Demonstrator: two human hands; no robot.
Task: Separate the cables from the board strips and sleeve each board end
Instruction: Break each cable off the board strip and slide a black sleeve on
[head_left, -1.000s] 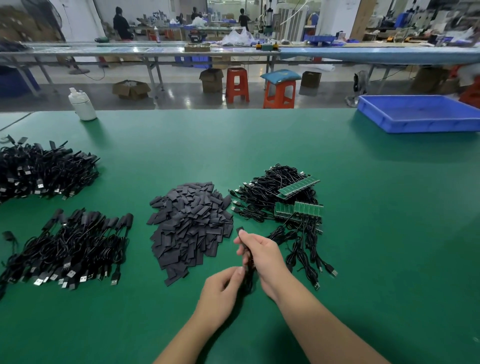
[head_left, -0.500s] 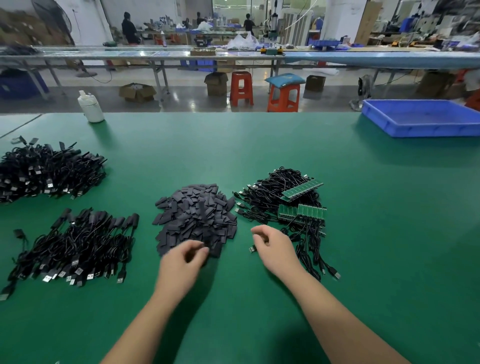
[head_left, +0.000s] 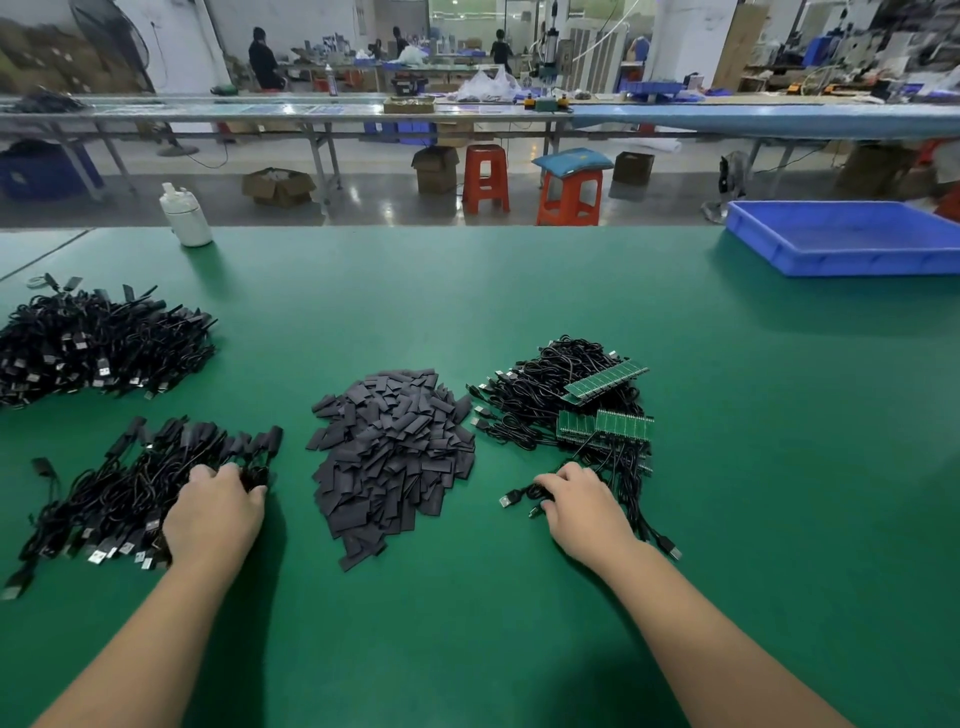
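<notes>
Hands on two cable piles

Left hand (head_left: 215, 512) rests, fingers curled, on sleeved cables (head_left: 130, 483); right hand (head_left: 584, 506) grips a cable (head_left: 519, 496) beside board strips (head_left: 605, 428). Sleeves (head_left: 392, 452) lie between.

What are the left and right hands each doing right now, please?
Left hand: rests on the sleeved cables; grip cannot be told.
Right hand: fingers curled on a cable.

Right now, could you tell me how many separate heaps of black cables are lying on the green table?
3: one at far left, one near left under the left hand, and one right of centre carrying the green board strips, where the right hand rests.
</notes>
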